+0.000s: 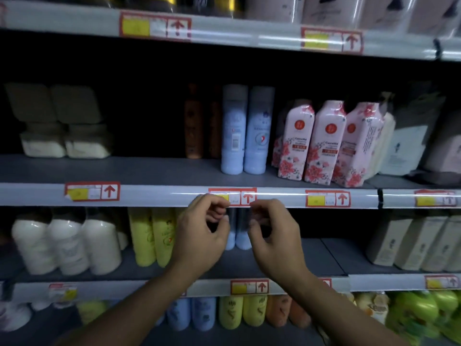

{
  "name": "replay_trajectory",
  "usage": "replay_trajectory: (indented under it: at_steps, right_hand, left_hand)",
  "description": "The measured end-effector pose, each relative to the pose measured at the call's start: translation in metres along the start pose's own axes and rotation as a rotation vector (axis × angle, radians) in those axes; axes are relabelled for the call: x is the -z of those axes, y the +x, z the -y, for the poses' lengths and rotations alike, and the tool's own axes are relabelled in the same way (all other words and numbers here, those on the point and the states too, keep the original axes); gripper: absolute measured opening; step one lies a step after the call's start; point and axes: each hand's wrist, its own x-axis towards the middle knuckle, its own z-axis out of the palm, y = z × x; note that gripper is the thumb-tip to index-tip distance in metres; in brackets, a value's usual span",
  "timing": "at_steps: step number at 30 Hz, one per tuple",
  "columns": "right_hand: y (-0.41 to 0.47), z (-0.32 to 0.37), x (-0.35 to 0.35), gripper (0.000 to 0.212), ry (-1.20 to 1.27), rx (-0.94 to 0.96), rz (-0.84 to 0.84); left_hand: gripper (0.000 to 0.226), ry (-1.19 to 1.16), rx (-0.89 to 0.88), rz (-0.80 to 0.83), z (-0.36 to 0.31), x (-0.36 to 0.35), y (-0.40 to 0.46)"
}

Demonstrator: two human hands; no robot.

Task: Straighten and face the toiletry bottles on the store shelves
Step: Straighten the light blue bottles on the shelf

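Note:
Two pale blue bottles stand upright at the front of the middle shelf, left of three pink floral bottles. On the shelf below, two more pale blue bottles show in the gap between my hands. My left hand and my right hand hover side by side in front of that shelf's upper rail. Their fingers are half curled in a C shape. Neither hand holds anything, and the blue bottles between them look untouched.
Yellow bottles and white bottles stand left of my hands, with beige cartons to the right. Brown bottles sit deep on the middle shelf. The lowest shelf holds blue, yellow and orange bottles and green packs.

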Motion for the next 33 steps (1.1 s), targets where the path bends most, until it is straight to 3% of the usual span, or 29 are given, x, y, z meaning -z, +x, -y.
replay_trajectory:
  at_steps: [3, 9, 12, 17, 24, 30, 33]
  right_hand:
    - [0.027, 0.024, 0.011, 0.031, -0.029, 0.037, -0.084]
    - [0.079, 0.032, 0.02, 0.056, -0.09, -0.081, -0.009]
    - [0.099, 0.028, 0.02, 0.044, -0.038, -0.171, 0.034]
    - [0.127, 0.014, 0.012, 0.046, -0.021, -0.299, 0.109]
    - [0.158, -0.013, -0.015, 0.072, 0.012, -0.421, 0.115]
    - [0.18, -0.026, -0.029, 0.07, 0.019, -0.435, 0.062]
    - [0.179, -0.034, -0.033, 0.058, 0.005, -0.415, 0.035]
  left_hand:
    - [0.028, 0.005, -0.034, -0.027, -0.025, 0.01, 0.026]
    - [0.033, 0.027, 0.004, 0.027, -0.033, 0.011, 0.074]
    - [0.05, 0.088, 0.059, 0.102, -0.024, 0.004, 0.096]
    - [0.081, 0.159, 0.17, 0.177, 0.0, -0.011, 0.128]
    - [0.101, 0.179, 0.251, 0.168, 0.021, -0.034, 0.165]
    - [0.066, 0.103, 0.294, 0.12, 0.024, -0.047, 0.181]
    - [0.063, 0.034, 0.288, 0.093, 0.029, -0.051, 0.18]
